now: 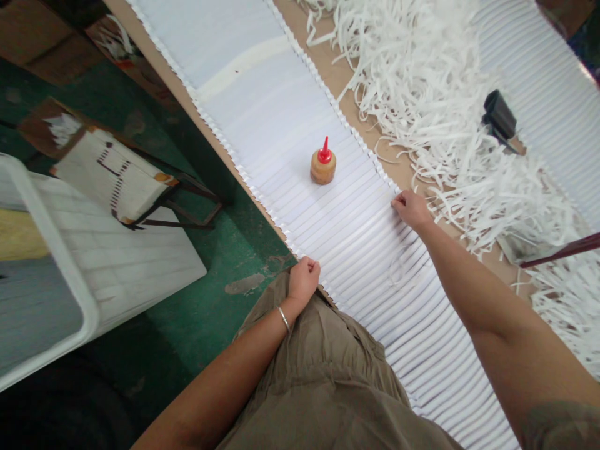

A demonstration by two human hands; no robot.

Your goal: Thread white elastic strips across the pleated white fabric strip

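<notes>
A long row of overlapping white paper sheets (300, 144) lies fanned along a brown table. My left hand (304, 278) is closed in a pinch on the near edge of one sheet, at the table's side. My right hand (410, 207) is closed on the far edge of the same row. A small amber glue bottle with a red tip (323, 164) stands upright on the sheets beyond both hands. A thin silver bangle (284, 318) circles my left wrist.
A heap of white paper strips (450, 112) covers the table to the right, with a black tool (499, 119) in it. More fanned sheets (553, 81) lie far right. Left, over a green floor, stand a white crate (56, 275) and a stool (117, 181).
</notes>
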